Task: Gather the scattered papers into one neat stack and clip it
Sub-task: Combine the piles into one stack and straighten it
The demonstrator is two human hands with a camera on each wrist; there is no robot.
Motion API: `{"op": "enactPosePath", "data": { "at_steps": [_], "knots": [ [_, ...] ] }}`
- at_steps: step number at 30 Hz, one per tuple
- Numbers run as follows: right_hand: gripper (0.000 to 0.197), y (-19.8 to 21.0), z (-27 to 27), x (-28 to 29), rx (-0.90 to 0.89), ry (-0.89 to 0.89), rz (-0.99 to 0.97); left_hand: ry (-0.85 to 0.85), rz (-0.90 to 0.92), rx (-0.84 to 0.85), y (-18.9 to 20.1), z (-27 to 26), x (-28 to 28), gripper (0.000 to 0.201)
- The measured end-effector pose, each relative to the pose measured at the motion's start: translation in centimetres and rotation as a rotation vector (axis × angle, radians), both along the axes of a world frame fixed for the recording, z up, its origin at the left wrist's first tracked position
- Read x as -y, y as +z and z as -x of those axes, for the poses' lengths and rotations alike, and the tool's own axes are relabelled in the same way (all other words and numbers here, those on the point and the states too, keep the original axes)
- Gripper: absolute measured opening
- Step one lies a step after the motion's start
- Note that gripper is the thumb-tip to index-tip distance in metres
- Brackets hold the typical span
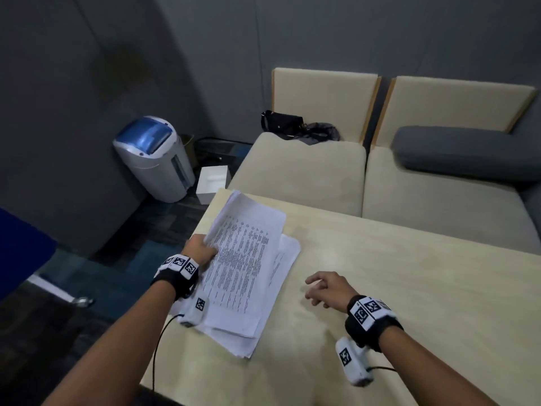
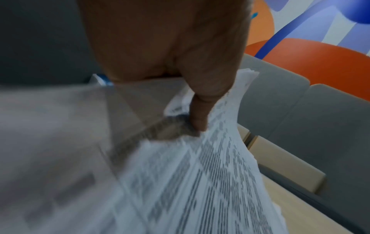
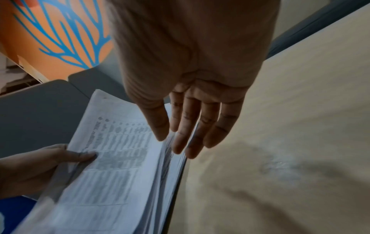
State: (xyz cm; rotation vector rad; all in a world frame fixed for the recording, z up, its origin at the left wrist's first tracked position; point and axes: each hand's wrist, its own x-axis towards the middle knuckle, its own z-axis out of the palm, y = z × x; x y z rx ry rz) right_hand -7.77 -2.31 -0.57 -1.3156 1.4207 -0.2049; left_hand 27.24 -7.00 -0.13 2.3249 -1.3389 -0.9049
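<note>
A sheaf of printed white papers [image 1: 243, 259] lies on the pale wooden table [image 1: 409, 288] near its left edge, with a few sheets sticking out underneath on the right [image 1: 288, 253]. My left hand [image 1: 202, 247] grips the sheaf's left edge, thumb on top [image 2: 200, 114], and lifts that edge off the table. The printed papers [image 3: 112, 158] and the left hand's thumb [image 3: 84, 156] also show in the right wrist view. My right hand [image 1: 325, 287] hovers over bare table to the right of the papers, fingers [image 3: 192, 126] straight and relaxed, holding nothing. No clip is visible.
A beige sofa [image 1: 307, 177] with a grey bolster cushion [image 1: 468, 153] and a black bag [image 1: 284, 124] stands beyond the table. A white and blue bin [image 1: 155, 156] and a white box [image 1: 212, 180] sit on the floor at the left.
</note>
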Motion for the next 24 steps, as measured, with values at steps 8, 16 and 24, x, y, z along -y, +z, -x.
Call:
{"op": "enactPosePath", "data": {
  "at_steps": [8, 16, 24],
  "knots": [
    [0.049, -5.1, -5.5, 1.8, -0.227, -0.062, -0.104, 0.0, -0.266, 0.14, -7.5, -5.2, 1.9, 0.074],
    [0.047, -8.5, -7.5, 1.7, -0.164, -0.285, -0.226, 0.023, -0.259, -0.007, -9.0, -2.6, 2.1, 0.077],
    [0.046, -8.0, -5.9, -0.4, -0.193, -0.167, -0.097, -0.023, -0.296, -0.194, -8.6, 3.6, 0.0, 0.043]
  ]
}}
